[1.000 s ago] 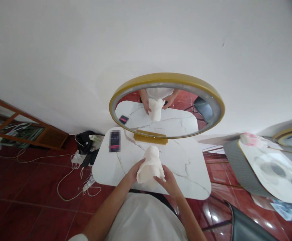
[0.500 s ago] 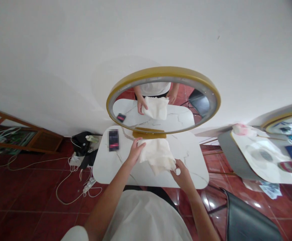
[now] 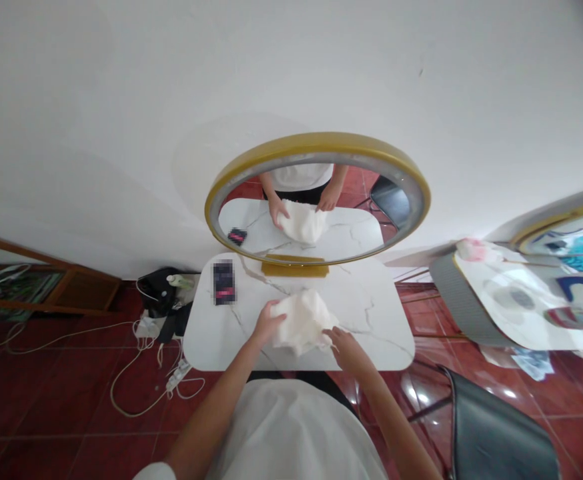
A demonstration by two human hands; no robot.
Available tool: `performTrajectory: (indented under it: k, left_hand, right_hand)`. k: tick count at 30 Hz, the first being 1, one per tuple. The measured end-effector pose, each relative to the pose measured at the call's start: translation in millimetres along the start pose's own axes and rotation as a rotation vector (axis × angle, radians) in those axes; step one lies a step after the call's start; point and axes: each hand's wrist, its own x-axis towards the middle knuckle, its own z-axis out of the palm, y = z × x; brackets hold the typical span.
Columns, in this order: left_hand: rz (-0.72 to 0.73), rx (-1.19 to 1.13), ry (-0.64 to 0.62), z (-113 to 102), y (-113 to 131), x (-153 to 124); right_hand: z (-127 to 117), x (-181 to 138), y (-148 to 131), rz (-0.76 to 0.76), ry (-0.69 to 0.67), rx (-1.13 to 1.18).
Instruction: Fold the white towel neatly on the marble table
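A white cloth point(image 3: 302, 321), soft and bunched, is held just over or on the white marbled table point(image 3: 376, 313) in front of me. My left hand point(image 3: 268, 322) grips its left edge, thumb on top and the other fingers partly hidden. At the cloth's right edge, my right hand point(image 3: 340, 343) pinches the fabric between thumb and fingers. Behind the cloth stands a round gold-framed mirror point(image 3: 317, 143), which reflects both hands and the cloth.
A dark phone-like object point(image 3: 225, 283), blurred out, lies at the table's left. Cables and a power strip point(image 3: 177, 377) run over the red tiled floor. To the right are a black chair point(image 3: 501, 427) and a second table point(image 3: 486, 313) with cloths and a mirror behind it.
The cloth has come nearer to me and is more bunched than before. My right hand has moved left along with its edge, closer to my left hand.
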Motion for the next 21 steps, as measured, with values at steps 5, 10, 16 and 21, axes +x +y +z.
performTrajectory:
  k: [5, 10, 16, 21]
  left_hand:
    - [0.138, 0.413, 0.135, -23.9, -45.7, 1.3]
    - [0.138, 0.49, 0.155, -31.2, -51.1, 20.3]
    - [0.137, 0.558, 0.0, -16.1, -38.9, 42.9]
    - [0.123, 0.612, -0.09, -0.3, -29.0, 41.5]
  right_hand:
    - [28.0, -5.6, 7.9, -0.03, -0.091, -0.044]
    - [17.6, 25.4, 23.1, 0.066, 0.191, 0.068]
    - [20.5, 98.3, 35.8, 0.088, 0.169, 0.116]
    - [25.0, 125.8, 31.3, 0.094, 0.019, 0.124]
